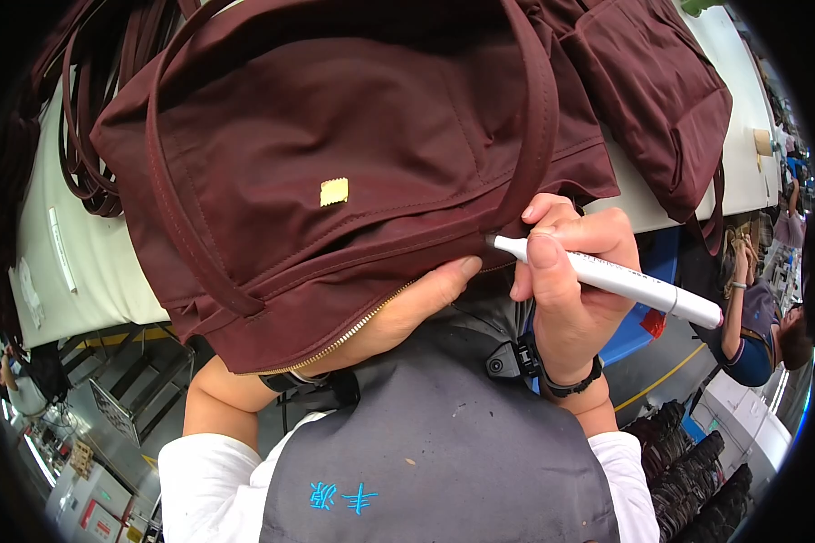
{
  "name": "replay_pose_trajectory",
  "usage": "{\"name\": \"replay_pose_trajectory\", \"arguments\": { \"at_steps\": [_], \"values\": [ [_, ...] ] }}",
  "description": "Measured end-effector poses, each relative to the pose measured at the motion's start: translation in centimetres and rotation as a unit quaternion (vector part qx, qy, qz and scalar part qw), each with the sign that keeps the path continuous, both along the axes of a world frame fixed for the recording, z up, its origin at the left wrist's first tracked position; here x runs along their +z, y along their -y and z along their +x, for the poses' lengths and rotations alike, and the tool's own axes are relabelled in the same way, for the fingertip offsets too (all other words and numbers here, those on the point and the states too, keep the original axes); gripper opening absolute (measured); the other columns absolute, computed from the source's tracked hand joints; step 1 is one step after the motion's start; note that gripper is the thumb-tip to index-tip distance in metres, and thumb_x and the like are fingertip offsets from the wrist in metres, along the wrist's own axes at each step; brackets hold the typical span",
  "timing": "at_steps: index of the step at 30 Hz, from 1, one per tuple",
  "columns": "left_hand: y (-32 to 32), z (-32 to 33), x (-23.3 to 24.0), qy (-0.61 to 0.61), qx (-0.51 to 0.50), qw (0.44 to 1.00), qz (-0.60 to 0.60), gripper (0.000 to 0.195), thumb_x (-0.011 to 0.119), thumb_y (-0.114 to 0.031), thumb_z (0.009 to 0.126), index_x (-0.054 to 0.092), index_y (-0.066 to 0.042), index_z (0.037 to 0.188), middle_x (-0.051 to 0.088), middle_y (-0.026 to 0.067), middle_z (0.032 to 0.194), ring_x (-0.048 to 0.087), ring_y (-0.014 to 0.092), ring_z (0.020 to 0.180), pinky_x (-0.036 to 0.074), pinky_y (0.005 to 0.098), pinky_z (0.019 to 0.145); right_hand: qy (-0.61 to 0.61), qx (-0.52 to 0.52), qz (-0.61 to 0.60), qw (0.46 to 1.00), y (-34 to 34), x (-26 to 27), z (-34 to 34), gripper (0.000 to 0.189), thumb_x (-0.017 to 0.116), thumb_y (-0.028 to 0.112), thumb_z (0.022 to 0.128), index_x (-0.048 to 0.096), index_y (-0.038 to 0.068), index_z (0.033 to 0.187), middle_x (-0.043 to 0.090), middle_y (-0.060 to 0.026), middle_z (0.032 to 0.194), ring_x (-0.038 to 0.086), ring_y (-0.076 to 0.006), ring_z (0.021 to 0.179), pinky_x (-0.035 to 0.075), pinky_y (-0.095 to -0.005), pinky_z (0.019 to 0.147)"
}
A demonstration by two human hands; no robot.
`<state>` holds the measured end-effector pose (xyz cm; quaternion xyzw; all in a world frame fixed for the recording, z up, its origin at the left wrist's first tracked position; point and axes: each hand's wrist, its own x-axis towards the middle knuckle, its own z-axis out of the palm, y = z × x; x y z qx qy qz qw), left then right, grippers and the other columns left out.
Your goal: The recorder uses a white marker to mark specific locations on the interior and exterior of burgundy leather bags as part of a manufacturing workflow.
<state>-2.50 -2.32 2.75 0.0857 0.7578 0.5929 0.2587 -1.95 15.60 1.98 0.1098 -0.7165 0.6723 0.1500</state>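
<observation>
A burgundy fabric handbag (299, 129) with two strap handles lies before me, its zippered edge turned my way. My left hand (407, 312) reaches inside the zip opening; the thumb presses on the outer edge by the brass-coloured zip (360, 330), and the other fingers are hidden. In my right hand (570, 271) is a white marker pen (625, 282), held like a pencil. Its dark tip meets the bag beside the lower end of the right handle (540, 122). A small yellow zigzag-edged sticker (333, 191) is on the bag's front panel.
Another burgundy bag (652, 95) lies to the right on the pale table (740, 149). Several burgundy straps (85, 136) hang in loops at the left, near a white strip (62, 250). A co-worker (761, 312) stands at the far right. Dark stacked goods (693, 468) sit lower right.
</observation>
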Motion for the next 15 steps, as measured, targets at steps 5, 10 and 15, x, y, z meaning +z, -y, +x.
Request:
{"name": "replay_pose_trajectory", "arguments": {
  "at_steps": [5,10,15],
  "values": [
    [0.0,0.08,0.03,0.026,-0.004,1.0,-0.008,0.023,0.065,-0.017,0.08,0.065,-0.006,0.101,0.066,0.0059,0.097,0.063,0.016,0.084,0.048,0.025,0.075,-0.009,-0.006,0.019,1.0,0.23,-0.01,0.05,0.014,0.067,-0.004,0.074,0.058,0.004,0.082,0.056,-0.0023,0.069,0.051,-0.0101,0.059,0.047,-0.0325,0.071],
    [0.14,-0.01,-0.09,-0.02,-0.016,0.999,-0.02,0.024,0.065,-0.016,0.08,0.065,-0.006,0.102,0.066,0.0057,0.098,0.062,0.016,0.085,0.048,0.0252,0.076,0.002,0.002,0.005,1.0,0.0,-0.08,0.06,0.014,0.067,-0.004,0.074,0.058,0.004,0.081,0.056,-0.0027,0.07,0.051,-0.01,0.059,0.047,-0.0325,0.071],
    [0.42,0.43,-0.53,-0.051,-0.037,0.998,-0.025,0.025,0.065,-0.015,0.081,0.064,-0.006,0.104,0.065,0.0055,0.1,0.062,0.017,0.087,0.048,0.0256,0.076,0.016,0.012,-0.008,1.0,0.05,0.16,-0.02,0.011,0.064,-0.001,0.078,0.054,0.004,0.08,0.054,-0.0004,0.062,0.048,-0.0079,0.053,0.045,-0.0304,0.07]
  ]
}}
